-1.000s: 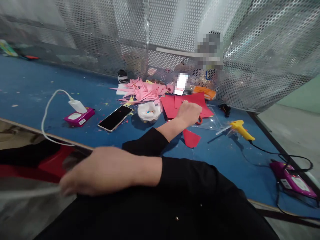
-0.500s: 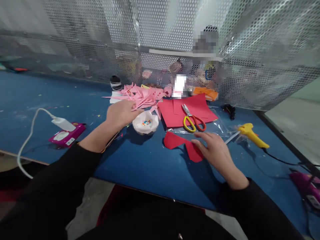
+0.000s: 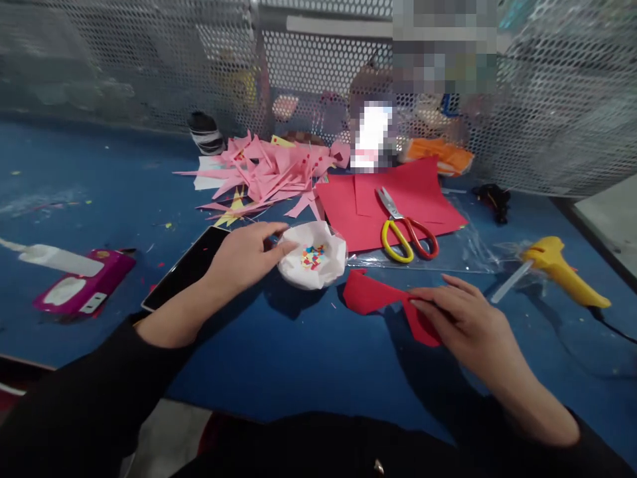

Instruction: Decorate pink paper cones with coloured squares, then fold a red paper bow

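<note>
My left hand [image 3: 243, 255] is closed at the left rim of a small white bowl [image 3: 333, 259], thumb over the edge. The bowl appears paper-lined and holds tiny coloured bits [image 3: 312, 257]. My right hand [image 3: 470, 318] pinches a bent red paper cutout [image 3: 371, 293] between thumb and fingers; the piece's left part reaches toward the bowl. Behind the cutout, scissors [image 3: 398, 222] with one yellow and one red handle lie on red sheets [image 3: 343, 206]. Under my left forearm lies a dark, flat, phone-like slab [image 3: 186, 269], partly covered.
Pink cut pieces [image 3: 273, 166] are heaped at the back beside a black-and-white ball of yarn [image 3: 206, 133]. A yellow glue gun [image 3: 565, 265] with its cord lies right. A purple power strip [image 3: 82, 285] with a white plug sits left. Perforated metal mesh [image 3: 323, 63] borders the blue table [image 3: 308, 352].
My view has shifted closer. My right fingers have closed on the red cutout. My left thumb has come over the bowl's rim, and the bowl has moved slightly right.
</note>
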`<state>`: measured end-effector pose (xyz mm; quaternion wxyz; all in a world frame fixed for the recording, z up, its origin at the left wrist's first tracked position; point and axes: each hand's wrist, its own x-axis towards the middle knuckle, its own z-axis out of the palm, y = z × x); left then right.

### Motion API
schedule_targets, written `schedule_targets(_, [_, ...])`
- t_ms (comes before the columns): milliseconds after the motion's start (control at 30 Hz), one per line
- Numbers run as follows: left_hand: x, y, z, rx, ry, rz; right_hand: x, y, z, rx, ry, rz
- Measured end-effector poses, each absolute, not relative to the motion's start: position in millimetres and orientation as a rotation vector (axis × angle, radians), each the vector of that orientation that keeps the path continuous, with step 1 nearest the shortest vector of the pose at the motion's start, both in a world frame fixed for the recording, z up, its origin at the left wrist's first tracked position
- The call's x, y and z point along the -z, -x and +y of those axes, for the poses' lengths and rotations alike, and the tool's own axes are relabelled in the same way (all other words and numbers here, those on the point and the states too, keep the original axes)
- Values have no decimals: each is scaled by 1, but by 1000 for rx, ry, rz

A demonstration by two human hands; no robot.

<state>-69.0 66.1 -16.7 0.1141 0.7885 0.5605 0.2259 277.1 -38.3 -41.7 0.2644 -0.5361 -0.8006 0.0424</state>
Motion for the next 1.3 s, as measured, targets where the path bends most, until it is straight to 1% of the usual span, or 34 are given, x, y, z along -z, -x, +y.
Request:
schedule_targets(67, [16,66,60,-856,-2477,1575,36,-282,-41,-97,1465,-2145])
schedule_targets(100, [13,65,58,-894,-2589,1457,33,-283,-42,-89,1478,-2133])
schedule_targets(200, [4,66,51,-741,-2850,1012,31,-285,-42,-85,1522,-2107])
schedule_targets(300, [-2,70,48,-543,-2971,811,32,-285,-41,-98,1529,-2127])
schedule_targets(433, [-3,74,44,-444,-3084,797,34,-283,-39,-113,1522,-2135])
schedule_targets(533, [-3,74,40,-462,-3133,742,34,-282,-39,-131,1542,-2118])
schedule_targets(867, [-4,70,33,-587,-3027,695,33,-281,-42,-184,1582,-2081])
schedule_targets(1000, [-3,69,31,-569,-2965,723,34,-282,-41,-182,1619,-2065])
schedule_targets(1200, [0,68,29,-554,-3120,741,42,-285,-37,-162,1742,-1926])
schedule_targets(1300, [2,67,29,-583,-3144,734,49,-285,-33,-215,1770,-1828])
